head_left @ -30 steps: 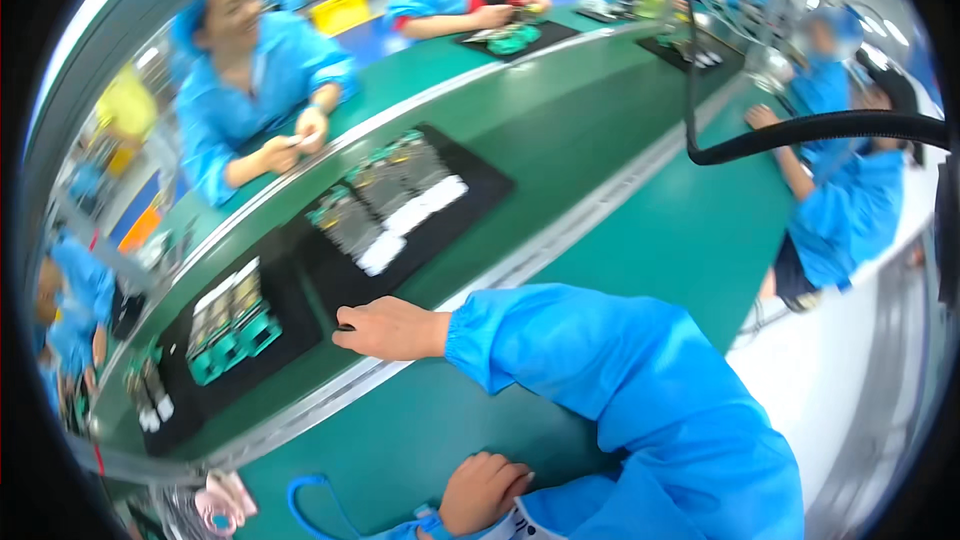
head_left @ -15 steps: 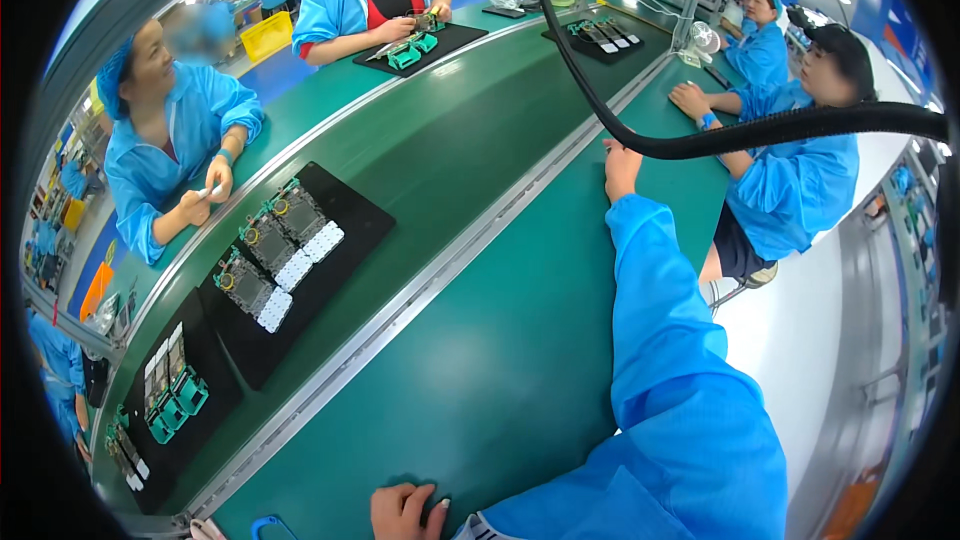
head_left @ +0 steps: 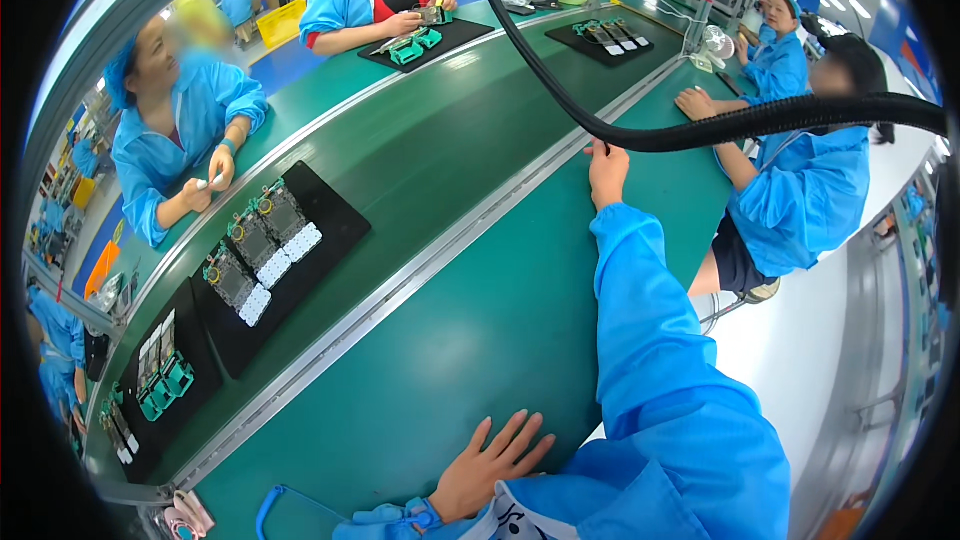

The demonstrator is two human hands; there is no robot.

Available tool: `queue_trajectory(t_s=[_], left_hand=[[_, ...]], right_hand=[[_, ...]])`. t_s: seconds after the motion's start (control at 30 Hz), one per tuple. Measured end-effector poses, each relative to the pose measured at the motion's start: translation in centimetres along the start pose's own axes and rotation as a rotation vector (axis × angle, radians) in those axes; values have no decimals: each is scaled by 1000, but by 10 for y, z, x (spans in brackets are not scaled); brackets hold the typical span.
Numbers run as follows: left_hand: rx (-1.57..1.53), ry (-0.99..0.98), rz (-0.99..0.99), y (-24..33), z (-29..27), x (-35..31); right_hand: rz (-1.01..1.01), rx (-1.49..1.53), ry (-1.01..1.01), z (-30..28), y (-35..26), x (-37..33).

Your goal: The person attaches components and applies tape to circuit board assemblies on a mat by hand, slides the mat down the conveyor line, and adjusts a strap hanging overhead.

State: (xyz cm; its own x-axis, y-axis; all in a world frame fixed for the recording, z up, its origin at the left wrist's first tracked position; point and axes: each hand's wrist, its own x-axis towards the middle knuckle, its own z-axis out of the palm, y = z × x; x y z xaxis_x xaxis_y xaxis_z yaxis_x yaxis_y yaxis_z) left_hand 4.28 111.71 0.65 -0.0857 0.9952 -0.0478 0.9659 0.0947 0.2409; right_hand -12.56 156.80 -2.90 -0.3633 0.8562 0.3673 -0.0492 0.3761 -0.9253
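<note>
My left hand (head_left: 490, 468) lies palm down on the near green tabletop (head_left: 430, 380), its fingers spread and nothing in them. A blue band (head_left: 425, 513) circles that wrist. My right arm reaches far forward in a blue sleeve. At its end my right hand (head_left: 607, 178) rests by the metal rail (head_left: 400, 297) along the conveyor belt. Its fingers look bent, but a thick black cable (head_left: 690, 137) crosses in front of them and hides part. On the belt, a black mat (head_left: 325, 210) carries several circuit boards (head_left: 257, 243) with white ends, away from both hands.
Another black mat (head_left: 207, 335) bears boards in green holders (head_left: 167, 387). A blue cord (head_left: 268, 510) lies by the table's near edge. Across the belt, one person handles a board over a mat (head_left: 450, 40); another holds something small and white. Seated co-workers line the right side.
My left hand has come further onto the table to the right and spread its fingers. My right hand has shifted slightly left, toward the rail. The mats on the belt appear slightly further left.
</note>
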Motion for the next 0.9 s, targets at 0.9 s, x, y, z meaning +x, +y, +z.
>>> queue_trajectory(t_s=[0.9], left_hand=[[-169,52,7,-14,4,37]], right_hand=[[-745,-527,-56,-3,79,115]])
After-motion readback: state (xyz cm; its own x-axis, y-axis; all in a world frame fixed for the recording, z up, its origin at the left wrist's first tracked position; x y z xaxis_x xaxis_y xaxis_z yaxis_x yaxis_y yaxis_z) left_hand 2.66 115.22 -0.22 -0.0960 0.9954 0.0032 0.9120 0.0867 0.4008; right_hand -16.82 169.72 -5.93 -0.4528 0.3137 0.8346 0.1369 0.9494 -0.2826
